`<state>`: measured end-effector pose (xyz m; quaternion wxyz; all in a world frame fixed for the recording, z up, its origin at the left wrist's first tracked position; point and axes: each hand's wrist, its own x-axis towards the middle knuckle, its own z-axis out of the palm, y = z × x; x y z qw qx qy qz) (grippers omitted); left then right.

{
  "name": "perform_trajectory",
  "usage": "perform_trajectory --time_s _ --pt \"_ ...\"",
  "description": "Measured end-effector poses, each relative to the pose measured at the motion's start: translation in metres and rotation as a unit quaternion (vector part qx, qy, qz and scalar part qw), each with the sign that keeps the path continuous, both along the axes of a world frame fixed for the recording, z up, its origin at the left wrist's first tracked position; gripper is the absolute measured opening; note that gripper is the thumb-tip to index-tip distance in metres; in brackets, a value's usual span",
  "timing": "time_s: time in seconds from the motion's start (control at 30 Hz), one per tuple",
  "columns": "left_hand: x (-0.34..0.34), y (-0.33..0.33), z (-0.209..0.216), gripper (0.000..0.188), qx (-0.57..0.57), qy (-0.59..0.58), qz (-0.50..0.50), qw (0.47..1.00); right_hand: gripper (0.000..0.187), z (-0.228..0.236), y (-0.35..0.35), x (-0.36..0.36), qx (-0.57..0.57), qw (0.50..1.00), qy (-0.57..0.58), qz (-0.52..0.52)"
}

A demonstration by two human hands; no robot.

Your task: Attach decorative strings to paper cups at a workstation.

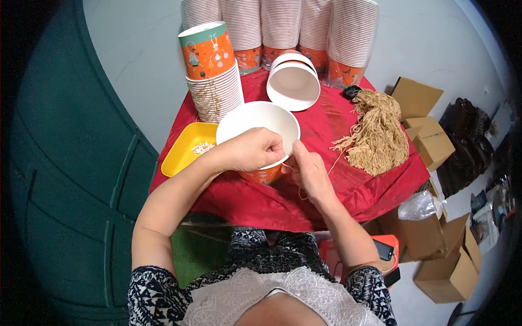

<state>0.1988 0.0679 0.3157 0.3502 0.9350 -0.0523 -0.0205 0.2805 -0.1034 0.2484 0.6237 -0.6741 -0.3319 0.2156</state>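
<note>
Here the left hand (253,149) grips the rim of a white-lined orange cup (260,136), which is held tilted over the near part of the red cloth (337,185), mouth up toward the camera. The right hand (307,168) is pinched shut on a thin tan string (300,191) at the cup's rim, a loop of it hanging below the fingers. It looks like the step of fixing a string handle to the cup; the next move probably calls for a fine pinch and a steady cup, since the string is thin and the rim hole, if there is one, is hidden by the fingers.

A yellow tray (187,146) with small pale bits sits just left of the cup. Behind it stands a stack (215,81) of strung cups, topped by an orange cup with a green band and small figures. A second open cup (293,84) lies beyond, and tall sleeved stacks (283,32) line the far edge. A string bundle (378,133) lies to the right. Plain brown boxes (429,141) stand on the floor to the right.
</note>
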Motion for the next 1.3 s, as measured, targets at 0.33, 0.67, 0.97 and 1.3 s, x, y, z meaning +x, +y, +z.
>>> perform_trajectory --time_s 0.33,0.67,0.97,1.3 --pt "-0.003 -0.009 -0.008 0.020 0.124 -0.094 0.043 0.987 0.026 0.027 -0.001 0.018 -0.064 0.986 0.119 0.093" --pt "0.035 0.009 -0.042 0.020 0.191 -0.101 0.193 0.957 0.018 -0.009 0.044 0.073 -0.010 0.978 0.150 0.142" --pt "0.058 0.003 -0.090 0.009 0.076 -0.210 0.234 0.946 0.018 -0.033 0.063 0.102 -0.059 0.981 0.135 0.125" --pt "0.073 0.006 -0.121 0.009 -0.048 -0.211 0.193 0.957 0.034 -0.049 0.061 0.103 -0.265 0.896 -0.349 -0.073"
